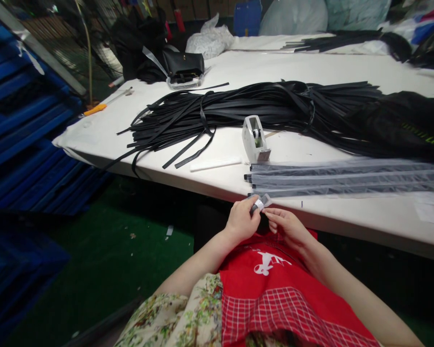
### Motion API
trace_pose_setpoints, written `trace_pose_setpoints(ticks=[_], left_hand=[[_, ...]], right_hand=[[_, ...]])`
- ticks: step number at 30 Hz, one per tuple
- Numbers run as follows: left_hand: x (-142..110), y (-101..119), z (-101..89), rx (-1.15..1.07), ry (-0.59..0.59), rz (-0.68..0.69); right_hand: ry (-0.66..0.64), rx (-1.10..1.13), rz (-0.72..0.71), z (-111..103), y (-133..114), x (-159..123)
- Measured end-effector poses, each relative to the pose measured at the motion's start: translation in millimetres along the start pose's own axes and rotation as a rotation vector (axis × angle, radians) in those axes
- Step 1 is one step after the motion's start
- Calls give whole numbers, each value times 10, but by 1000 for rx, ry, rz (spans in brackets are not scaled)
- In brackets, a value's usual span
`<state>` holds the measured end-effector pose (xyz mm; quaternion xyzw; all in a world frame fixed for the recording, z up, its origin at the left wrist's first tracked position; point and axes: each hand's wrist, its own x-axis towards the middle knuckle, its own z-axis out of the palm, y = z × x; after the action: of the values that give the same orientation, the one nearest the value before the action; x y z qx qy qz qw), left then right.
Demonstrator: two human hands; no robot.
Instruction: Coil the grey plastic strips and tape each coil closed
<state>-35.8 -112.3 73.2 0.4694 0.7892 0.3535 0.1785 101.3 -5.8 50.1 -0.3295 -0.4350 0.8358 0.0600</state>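
Just off the front edge of the table (226, 147), above the red apron (244, 279), the left hand (243, 219) has its fingers curled around a small dark roll (253, 209), while the right hand (285, 224) seems to pinch the lower edge of the white band (259, 205) around it between thumb and forefinger; its other fingers are bent inward. A clear plastic flap (266, 198) sticks out past the band. The likeliest trouble is a crooked or creased band, should the roll twist in the left fingers or the right ones tug unevenly; the flap could also get caught underneath. With nothing below the roll but the apron and the floor, a loosened grip might drop it. The tape dispenser (253, 140) stands near the plastic-sleeved strips (340, 179), where a careless sleeve pull could knock it, and the strap ends (134, 164) hanging over the edge from the bundle of black straps (267, 103) could snag and drag. As for writing, the yellow-green marks on the black fabric item (394, 118) are too blurred to read, the apron carries a white figure print (265, 266), and no brand is legible on the dispenser.
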Motion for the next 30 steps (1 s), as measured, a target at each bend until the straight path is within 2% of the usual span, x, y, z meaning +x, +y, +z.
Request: trace_pose_setpoints(ticks=[4, 8, 10, 14, 17, 20, 22, 25, 28, 30], left_hand=[[11, 6, 19, -225, 11, -66], [13, 24, 21, -531, -29, -169], [9, 50, -14, -617, -69, -171], [-14, 174, -134, -435, -57, 31], [-42, 312, -198, -289, -38, 203], [-65, 422, -217, -251, -44, 305], [-70, 446, -221, -258, -31, 332], [-51, 405, -234, -275, 19, 311], [-17, 331, -250, -268, 49, 258], [0, 296, -250, -262, 28, 233]], right_hand=[[-46, 57, 68, 3, 18, 15], [-59, 20, 71, -30, -4, 20], [-70, 22, 62, -51, -14, 24], [-57, -25, -6, -74, -11, 65], [31, -83, -134, -53, -14, 120], [88, -106, -254, -22, -53, 149], [110, -111, -273, -13, -99, 125], [119, -68, -184, -7, -181, 15], [-13, 57, -59, 24, -244, -115], [-79, 127, -36, 65, -253, -162]])
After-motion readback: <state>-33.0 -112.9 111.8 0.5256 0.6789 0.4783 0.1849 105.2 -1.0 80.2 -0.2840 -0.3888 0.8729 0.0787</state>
